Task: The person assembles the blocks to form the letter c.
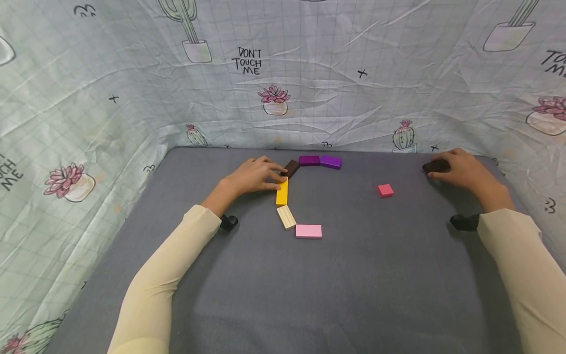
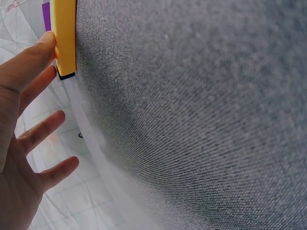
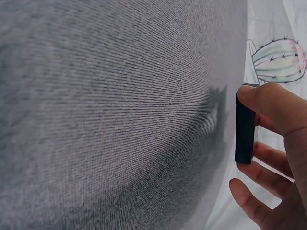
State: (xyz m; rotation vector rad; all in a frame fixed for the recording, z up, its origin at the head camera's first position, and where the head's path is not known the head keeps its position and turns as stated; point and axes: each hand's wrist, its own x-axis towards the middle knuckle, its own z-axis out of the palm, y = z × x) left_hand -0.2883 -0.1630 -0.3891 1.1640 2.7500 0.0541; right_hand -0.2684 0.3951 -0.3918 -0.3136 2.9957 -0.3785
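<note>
Toward the back of the table, my left hand (image 1: 254, 176) reaches over a curved row of blocks. Its thumb lies against the side of a yellow block (image 1: 282, 191), and other fingertips are right at a dark brown block (image 1: 290, 168); the fingers are spread in the left wrist view. At the back right, my right hand (image 1: 462, 169) grips a black block (image 3: 245, 129) between thumb and fingers, close over the table. A cream block (image 1: 286, 217) and a pink block (image 1: 308, 231) continue the row forward; a dark purple block (image 1: 309, 161) and a violet block (image 1: 330, 162) continue it rightward.
A small red block (image 1: 385, 191) lies apart, between the row and my right hand. Grey cloth covers the table (image 1: 353, 295). Patterned fabric (image 1: 318, 98) hangs behind the table's back edge and along both sides.
</note>
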